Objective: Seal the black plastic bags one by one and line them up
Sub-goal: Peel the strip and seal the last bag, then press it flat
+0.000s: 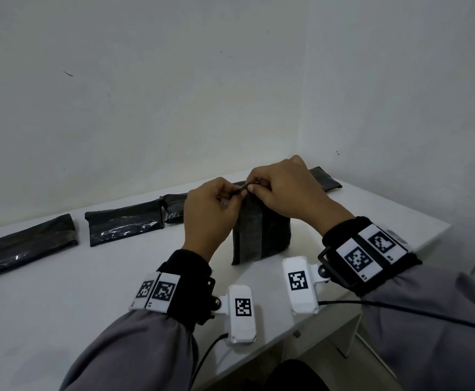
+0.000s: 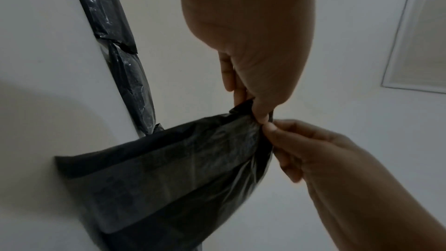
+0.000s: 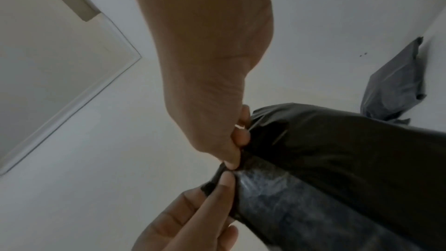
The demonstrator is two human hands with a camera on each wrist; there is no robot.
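A black plastic bag (image 1: 259, 235) stands upright on the white table (image 1: 75, 292), near the middle. My left hand (image 1: 237, 194) pinches its top edge from the left. Right beside it, my right hand (image 1: 252, 188) pinches the same edge. In the left wrist view the left hand (image 2: 257, 114) nips the bag's (image 2: 181, 169) top corner, with the right hand (image 2: 270, 130) just below. The right wrist view shows the right hand (image 3: 237, 155) and the left hand (image 3: 224, 180) meeting on the bag's (image 3: 325, 159) folded rim. Three flat black bags (image 1: 123, 224) lie in a row at the left.
The row of flat bags runs from the far left bag (image 1: 24, 246) to one partly hidden behind my left hand (image 1: 174, 210). Another black bag (image 1: 325, 179) lies at the back right by the wall corner. The table's right edge (image 1: 428, 235) is close to my right wrist.
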